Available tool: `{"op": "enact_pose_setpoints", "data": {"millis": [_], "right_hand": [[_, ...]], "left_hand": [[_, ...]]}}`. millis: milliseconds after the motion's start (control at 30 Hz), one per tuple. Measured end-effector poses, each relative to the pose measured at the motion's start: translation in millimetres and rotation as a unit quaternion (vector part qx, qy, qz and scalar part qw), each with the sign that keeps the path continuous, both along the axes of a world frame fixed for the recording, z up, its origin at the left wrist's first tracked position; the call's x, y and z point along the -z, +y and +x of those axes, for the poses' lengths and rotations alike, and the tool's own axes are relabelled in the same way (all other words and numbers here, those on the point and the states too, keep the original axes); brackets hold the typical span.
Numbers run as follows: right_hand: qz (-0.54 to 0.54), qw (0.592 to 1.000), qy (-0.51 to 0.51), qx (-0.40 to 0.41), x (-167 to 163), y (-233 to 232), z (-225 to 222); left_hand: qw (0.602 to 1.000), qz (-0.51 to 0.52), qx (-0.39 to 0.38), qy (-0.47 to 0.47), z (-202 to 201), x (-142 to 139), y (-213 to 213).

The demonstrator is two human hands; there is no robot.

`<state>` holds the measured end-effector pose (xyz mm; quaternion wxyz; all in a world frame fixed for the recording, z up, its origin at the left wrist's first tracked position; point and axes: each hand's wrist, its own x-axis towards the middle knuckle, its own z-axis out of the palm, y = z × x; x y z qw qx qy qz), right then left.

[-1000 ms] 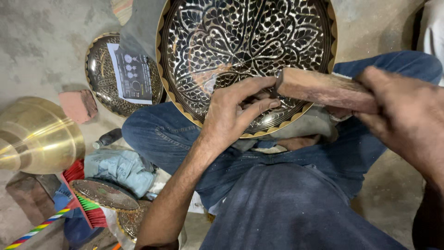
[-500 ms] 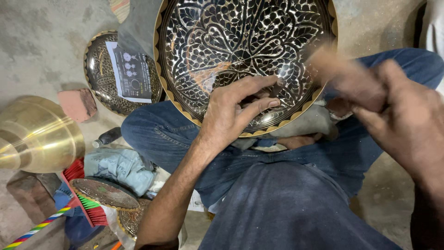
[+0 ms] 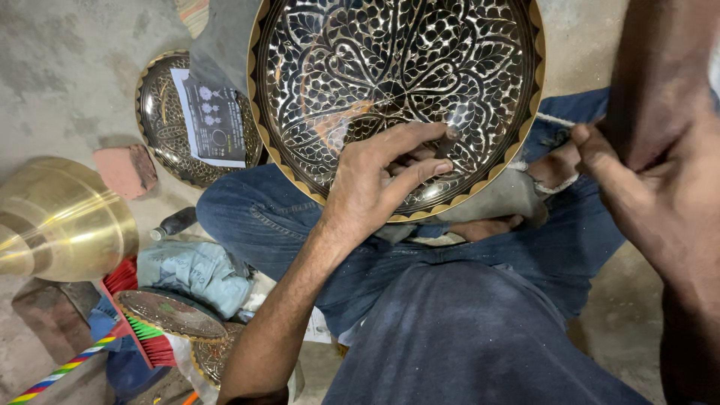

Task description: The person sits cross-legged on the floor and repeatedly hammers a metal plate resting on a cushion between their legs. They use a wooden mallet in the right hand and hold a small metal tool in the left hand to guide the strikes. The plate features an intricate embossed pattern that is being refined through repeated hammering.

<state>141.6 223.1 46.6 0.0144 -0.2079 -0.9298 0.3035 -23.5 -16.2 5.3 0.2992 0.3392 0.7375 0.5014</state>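
A large round metal plate point(image 3: 397, 67), black with a silver floral engraving and a gold scalloped rim, leans on my lap. My left hand point(image 3: 375, 184) rests on its lower part, fingers pinched around a small metal punch point(image 3: 450, 133) whose tip touches the engraved surface. My right hand point(image 3: 660, 202) is raised close to the camera at the right, off the plate, closed around a dark wooden mallet point(image 3: 649, 75). A grey cloth point(image 3: 502, 199) lies under the plate's lower rim on my blue jeans.
On the concrete floor at left lie a second engraved plate point(image 3: 157, 112) with a printed paper sheet point(image 3: 214, 120) on it, a brick piece point(image 3: 124, 169), a shiny brass vessel point(image 3: 60, 221), a blue cloth point(image 3: 195, 270), a small engraved dish point(image 3: 169, 315) and a red-bristled brush point(image 3: 124, 300).
My right hand has swung the wooden mallet up and to the right, away from the punch and nearer the camera. The left hand and the plate have stayed in place.
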Motion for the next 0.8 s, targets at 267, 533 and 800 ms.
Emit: {"op": "enact_pose_setpoints", "data": {"millis": [267,533,800], "right_hand": [[-0.006,0.997,-0.062,0.045,-20.8,-9.5,-17.3],[0.162,0.971,-0.137,-0.11,-10.5,0.6,-3.2],[-0.182,0.979,0.0,0.088,3.4,-21.2,-18.6]], "left_hand": [[1.0,-0.005,-0.002,-0.014,-1.0,0.7,-2.9],[1.0,-0.004,0.001,0.0,-1.1,-4.3,-3.8],[0.996,0.014,-0.074,-0.045,1.1,-2.8,-2.0]]}}
